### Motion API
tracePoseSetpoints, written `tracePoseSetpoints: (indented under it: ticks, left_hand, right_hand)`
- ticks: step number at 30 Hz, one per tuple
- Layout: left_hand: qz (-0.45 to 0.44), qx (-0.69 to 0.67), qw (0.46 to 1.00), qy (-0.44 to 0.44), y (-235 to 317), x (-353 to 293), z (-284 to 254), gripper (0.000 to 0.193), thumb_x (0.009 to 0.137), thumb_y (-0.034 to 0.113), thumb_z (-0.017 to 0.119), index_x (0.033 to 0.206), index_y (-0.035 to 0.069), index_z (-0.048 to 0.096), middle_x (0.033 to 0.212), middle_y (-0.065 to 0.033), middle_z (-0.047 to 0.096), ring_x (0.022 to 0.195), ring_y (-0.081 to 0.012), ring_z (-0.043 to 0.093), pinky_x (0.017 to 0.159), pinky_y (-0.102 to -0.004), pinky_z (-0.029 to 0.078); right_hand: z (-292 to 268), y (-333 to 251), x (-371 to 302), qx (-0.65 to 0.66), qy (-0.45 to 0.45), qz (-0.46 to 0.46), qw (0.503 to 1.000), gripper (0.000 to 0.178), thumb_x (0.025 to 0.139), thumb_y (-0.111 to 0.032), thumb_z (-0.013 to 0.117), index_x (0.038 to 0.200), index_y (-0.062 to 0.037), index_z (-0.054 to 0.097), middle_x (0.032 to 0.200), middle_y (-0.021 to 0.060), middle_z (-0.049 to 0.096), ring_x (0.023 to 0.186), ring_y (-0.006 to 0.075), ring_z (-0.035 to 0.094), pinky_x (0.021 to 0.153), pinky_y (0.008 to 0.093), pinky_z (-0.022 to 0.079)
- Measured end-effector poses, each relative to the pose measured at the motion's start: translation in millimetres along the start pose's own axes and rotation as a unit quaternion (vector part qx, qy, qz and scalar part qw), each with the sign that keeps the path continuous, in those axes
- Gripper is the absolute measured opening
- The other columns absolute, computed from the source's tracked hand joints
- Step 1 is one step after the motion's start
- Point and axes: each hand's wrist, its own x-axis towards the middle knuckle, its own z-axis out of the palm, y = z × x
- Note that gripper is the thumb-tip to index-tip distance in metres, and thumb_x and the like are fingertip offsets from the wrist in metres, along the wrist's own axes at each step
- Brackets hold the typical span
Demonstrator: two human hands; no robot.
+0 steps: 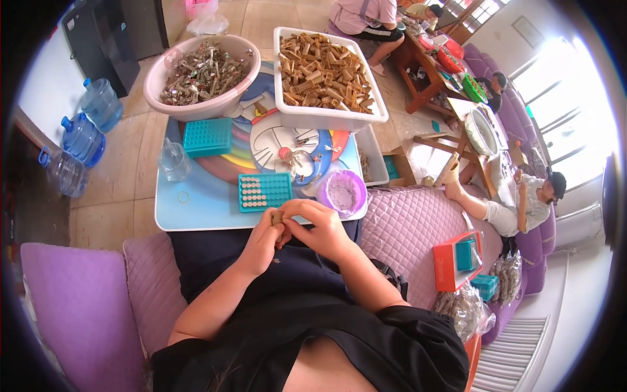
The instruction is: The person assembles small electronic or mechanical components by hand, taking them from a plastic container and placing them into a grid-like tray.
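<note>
Close to the near table edge, my left hand [262,240] is closed round a short brown tube piece [277,217]. From the right, my right hand [321,230] pinches at the same piece with thumb and fingers, hiding part of it. Just beyond my hands lies a teal tray [279,189] with rows of small round pale pieces in its left part. A purple-rimmed bowl [362,201] with pale contents stands beside my right hand. Small loose bits and a clear plastic bag [299,163] lie on the table's cartoon picture.
The blue table [209,212] also bears another teal tray [208,137], a clear jug [174,161], a pink basin [189,111] of greyish strips and a white bin [326,119] heaped with brown tube pieces. Water bottles [83,140] stand left. Other people sit at tables to the right.
</note>
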Motion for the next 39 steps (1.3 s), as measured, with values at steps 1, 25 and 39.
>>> tracePoseSetpoints:
  ticks: [1, 25, 39]
  left_hand:
    - [0.001, -0.010, 1.000, -0.011, 3, 0, 0, 0.017, 0.089, 0.014, 0.033, 0.100, 0.005, 0.042, 0.074, -0.0016, 0.045, 0.061, -0.0069, 0.037, 0.057, -0.0217, 0.032]
    - [-0.050, -0.097, 0.959, -0.263, 4, -4, -9, 0.040, 0.098, 0.038, 0.039, 0.112, 0.002, 0.047, 0.079, -0.0007, 0.047, 0.066, -0.0078, 0.041, 0.061, -0.0208, 0.035]
    - [-0.064, -0.020, 0.967, -0.246, 1, 17, -17, 0.028, 0.092, 0.017, 0.049, 0.115, 0.001, 0.051, 0.093, -0.0061, 0.057, 0.085, -0.0106, 0.052, 0.080, -0.0244, 0.042]
  right_hand:
    - [-4, 0, 1, 0.035, -0.008, 0.011, 0.999, 0.021, 0.073, 0.002, 0.066, 0.093, -0.0005, 0.060, 0.091, 0.0101, 0.063, 0.083, 0.0262, 0.063, 0.072, 0.0329, 0.050]
    - [-35, 0, 3, 0.177, -0.176, 0.038, 0.968, 0.036, 0.073, -0.027, 0.075, 0.095, -0.0012, 0.061, 0.091, 0.0071, 0.059, 0.080, 0.0180, 0.056, 0.070, 0.0292, 0.045]
    - [-142, 221, -41, 0.487, 0.428, 0.295, 0.702, 0.021, 0.089, -0.029, 0.059, 0.087, -0.0090, 0.055, 0.069, -0.0001, 0.051, 0.060, 0.0113, 0.049, 0.057, 0.0259, 0.045]
